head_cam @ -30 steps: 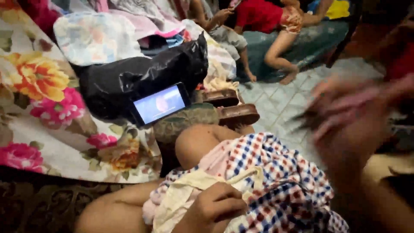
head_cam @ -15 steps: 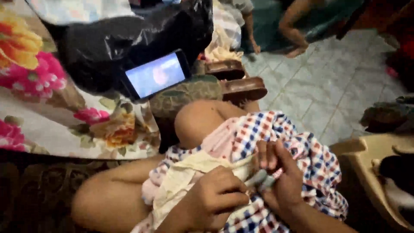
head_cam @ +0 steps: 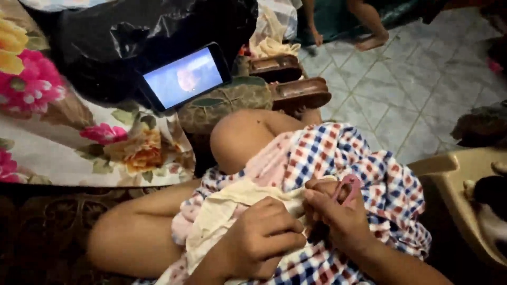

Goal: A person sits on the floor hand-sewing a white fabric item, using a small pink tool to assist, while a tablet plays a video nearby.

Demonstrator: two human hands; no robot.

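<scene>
My left hand (head_cam: 261,237) is closed on a cream cloth (head_cam: 227,208) bunched on my lap. My right hand (head_cam: 338,216) presses against it from the right and grips small pink-handled scissors (head_cam: 348,189), whose blades are hidden between the two hands. A red, white and blue checked fabric (head_cam: 348,158) drapes over my thighs under both hands. My bare knee (head_cam: 237,140) rises just beyond the cloth.
A phone (head_cam: 185,78) with a lit screen leans against a black plastic bag (head_cam: 132,37). Floral bedding (head_cam: 58,132) lies at left. Wooden furniture arms (head_cam: 298,92) and a tiled floor (head_cam: 401,89) lie ahead. A beige plastic basin (head_cam: 465,184) stands at right. Another person's bare legs (head_cam: 364,26) are at the top.
My right hand came down from a blurred raised position to the cloth on my lap, beside my left hand. The view tilted downward and drew closer.
</scene>
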